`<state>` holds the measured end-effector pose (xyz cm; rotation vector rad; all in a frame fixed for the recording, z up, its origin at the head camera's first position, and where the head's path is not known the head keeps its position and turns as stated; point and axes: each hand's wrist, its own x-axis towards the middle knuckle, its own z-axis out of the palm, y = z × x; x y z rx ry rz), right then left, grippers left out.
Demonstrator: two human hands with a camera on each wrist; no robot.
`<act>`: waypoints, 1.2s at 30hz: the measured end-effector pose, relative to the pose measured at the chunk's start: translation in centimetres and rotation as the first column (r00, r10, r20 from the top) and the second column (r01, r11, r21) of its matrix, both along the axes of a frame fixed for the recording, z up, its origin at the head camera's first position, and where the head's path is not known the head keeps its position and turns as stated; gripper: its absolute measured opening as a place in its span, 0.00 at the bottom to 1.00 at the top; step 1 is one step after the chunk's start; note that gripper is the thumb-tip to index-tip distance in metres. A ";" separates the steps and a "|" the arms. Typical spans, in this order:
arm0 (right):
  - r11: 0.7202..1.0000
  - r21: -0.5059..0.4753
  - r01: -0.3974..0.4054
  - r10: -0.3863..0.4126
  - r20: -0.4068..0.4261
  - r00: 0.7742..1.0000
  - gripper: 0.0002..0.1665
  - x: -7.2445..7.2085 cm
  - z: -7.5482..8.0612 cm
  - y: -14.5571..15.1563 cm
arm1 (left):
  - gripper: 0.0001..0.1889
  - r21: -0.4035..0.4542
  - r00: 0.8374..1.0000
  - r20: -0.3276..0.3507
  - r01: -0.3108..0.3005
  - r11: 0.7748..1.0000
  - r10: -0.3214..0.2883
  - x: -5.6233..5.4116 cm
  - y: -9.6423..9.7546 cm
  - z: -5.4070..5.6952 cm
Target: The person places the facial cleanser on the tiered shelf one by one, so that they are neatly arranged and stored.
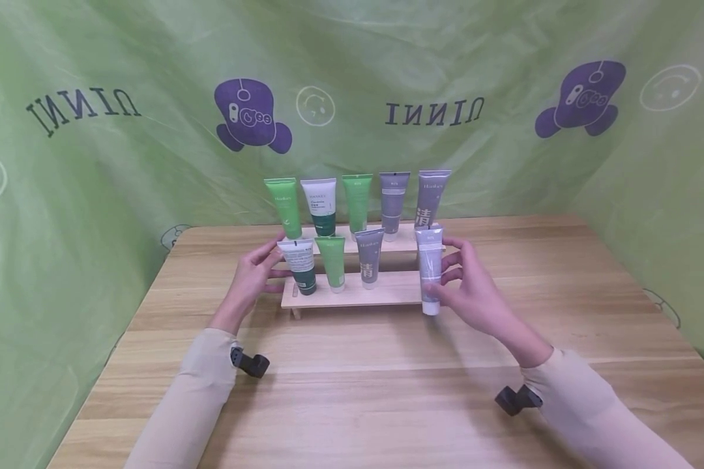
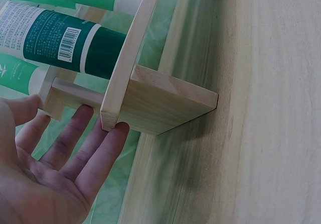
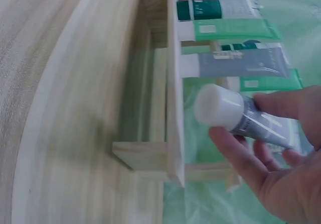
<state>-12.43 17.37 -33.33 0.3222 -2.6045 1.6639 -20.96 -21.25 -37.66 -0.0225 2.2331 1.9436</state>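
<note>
My right hand (image 1: 475, 293) pinches a grey squeeze tube (image 1: 429, 260), cap down, by the right end of the lower step of a two-tier wooden rack (image 1: 387, 298). In the right wrist view its white cap (image 3: 216, 106) shows a gap from the step board. On the lower step stand a white-and-dark-green tube (image 1: 301, 267), a green tube (image 1: 334, 264) and a grey tube (image 1: 368, 257). My left hand (image 1: 252, 277) is at the rack's left end. Its fingers (image 2: 103, 166) are fairly straight, tips touching the wooden edges.
Several more tubes stand on the upper step, among them a white-and-dark-green one (image 1: 321, 205) and a tall grey one (image 1: 432, 198). The rack rests on a wood-grain table (image 1: 352, 391). Behind hangs a green printed cloth (image 1: 352, 58).
</note>
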 end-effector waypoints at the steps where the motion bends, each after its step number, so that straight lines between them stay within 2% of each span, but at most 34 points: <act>1: 1.000 0.009 0.013 -0.013 -0.023 1.000 0.49 -0.2 -0.2 -0.3 | 0.27 0.001 1.000 0.000 -0.001 1.000 0.001 0.0 0.0 0.0; 5: 0.998 -0.010 0.056 -0.057 -0.097 0.994 0.49 -0.7 -1.2 -1.3 | 0.26 0.004 1.000 0.001 -0.002 1.000 0.002 0.0 0.0 -0.1; 12: 0.993 -0.096 0.065 -0.081 -0.170 0.982 0.49 -1.4 -2.6 -2.8 | 0.27 0.001 1.000 -0.002 0.004 1.000 -0.004 0.0 -0.1 -0.1; 22: 0.991 -0.077 0.112 -0.128 -0.260 0.957 0.48 -2.6 -3.8 -4.3 | 0.27 0.023 1.000 0.002 0.003 1.000 -0.003 0.1 0.0 -0.1; 36: 0.991 -0.077 0.108 -0.128 -0.335 0.933 0.47 -3.1 -5.0 -4.5 | 0.28 0.015 1.000 -0.004 0.002 1.000 -0.002 0.0 -0.1 -0.1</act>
